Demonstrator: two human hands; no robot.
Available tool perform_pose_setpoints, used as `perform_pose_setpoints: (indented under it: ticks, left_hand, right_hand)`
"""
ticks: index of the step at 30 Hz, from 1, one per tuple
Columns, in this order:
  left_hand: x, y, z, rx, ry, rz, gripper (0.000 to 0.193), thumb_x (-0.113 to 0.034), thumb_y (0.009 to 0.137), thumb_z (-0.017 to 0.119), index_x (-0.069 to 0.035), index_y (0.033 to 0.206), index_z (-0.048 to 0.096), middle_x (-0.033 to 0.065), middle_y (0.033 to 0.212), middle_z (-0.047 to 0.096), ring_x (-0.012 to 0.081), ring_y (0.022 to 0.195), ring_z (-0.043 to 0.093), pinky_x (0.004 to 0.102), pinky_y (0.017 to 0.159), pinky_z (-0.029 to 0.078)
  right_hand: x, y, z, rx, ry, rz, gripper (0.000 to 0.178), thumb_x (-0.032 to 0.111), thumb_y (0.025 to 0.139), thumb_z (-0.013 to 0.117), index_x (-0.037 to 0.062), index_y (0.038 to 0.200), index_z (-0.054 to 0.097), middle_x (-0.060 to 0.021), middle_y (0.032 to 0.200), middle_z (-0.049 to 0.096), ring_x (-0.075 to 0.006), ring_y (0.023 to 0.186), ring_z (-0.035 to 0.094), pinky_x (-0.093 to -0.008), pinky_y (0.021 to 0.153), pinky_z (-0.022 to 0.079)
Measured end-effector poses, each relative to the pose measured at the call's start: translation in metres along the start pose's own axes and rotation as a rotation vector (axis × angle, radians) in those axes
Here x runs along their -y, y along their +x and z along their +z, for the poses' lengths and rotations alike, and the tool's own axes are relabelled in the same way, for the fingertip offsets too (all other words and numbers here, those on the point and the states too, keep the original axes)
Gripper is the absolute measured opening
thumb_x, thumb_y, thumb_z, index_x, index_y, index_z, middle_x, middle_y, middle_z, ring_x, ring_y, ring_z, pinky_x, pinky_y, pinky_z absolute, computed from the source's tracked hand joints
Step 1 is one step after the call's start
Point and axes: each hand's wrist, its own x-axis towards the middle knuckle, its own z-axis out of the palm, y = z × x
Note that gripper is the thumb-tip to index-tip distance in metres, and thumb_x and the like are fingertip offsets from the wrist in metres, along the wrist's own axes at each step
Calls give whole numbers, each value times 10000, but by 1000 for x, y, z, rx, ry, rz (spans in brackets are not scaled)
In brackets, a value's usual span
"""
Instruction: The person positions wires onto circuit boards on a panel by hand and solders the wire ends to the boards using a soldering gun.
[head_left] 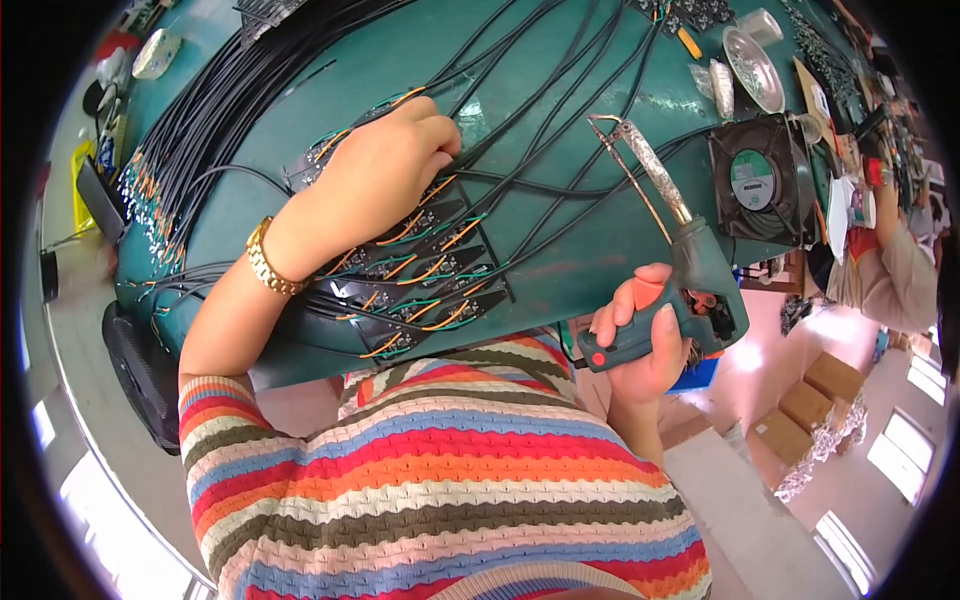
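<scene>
My right hand (640, 335) is wrapped round the dark green handle of a soldering gun (703, 262) with a red trigger. Its metal barrel and thin feed tube point up and away, with the tip above the mat, apart from the boards. My left hand (385, 165), wearing a gold watch at the wrist, is over the far end of a row of small black circuit boards (440, 270). Its fingers are curled together; whatever they pinch is hidden. Orange and green wires run across the boards, and black cables (540, 190) lead off them to the right and far side.
A thick bundle of black cables (215, 120) with stripped coloured ends lies at left. On the green mat (590, 255) at right stands a black square fan (762, 185). Behind it is a metal dish (753, 68). Another person's arm (890, 265) shows at far right; cardboard boxes (805, 405) sit below.
</scene>
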Motion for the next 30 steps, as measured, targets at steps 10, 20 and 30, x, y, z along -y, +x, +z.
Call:
perform_pose_setpoints:
  ticks: [10, 20, 30]
  left_hand:
    - [-2, 12, -12, 222, -119, 132, 219, -33, 752, 671, -17, 940, 561, 128, 859, 550, 299, 797, 573, 374, 705, 467]
    - [6, 15, -2, -364, -77, -74, 116, -60, 813, 636, -36, 912, 579, 99, 800, 551, 238, 718, 566, 334, 642, 467]
    - [72, 46, -23, -491, 379, -191, 181, -250, 854, 615, -73, 879, 644, 113, 829, 634, 316, 802, 627, 416, 681, 512]
  right_hand:
    - [-1, -3, -5, -4, -59, -46, 379, 231, 919, 508, -25, 1191, 444, -117, 799, 540, -166, 589, 565, -291, 564, 480]
    - [-1, -3, -3, 28, -96, -79, 373, 220, 915, 512, -19, 1193, 444, -115, 803, 537, -163, 599, 557, -290, 566, 478]
    - [-1, -6, -2, 32, -99, -88, 363, 194, 920, 496, -17, 1207, 428, -111, 817, 531, -161, 615, 554, -285, 585, 481]
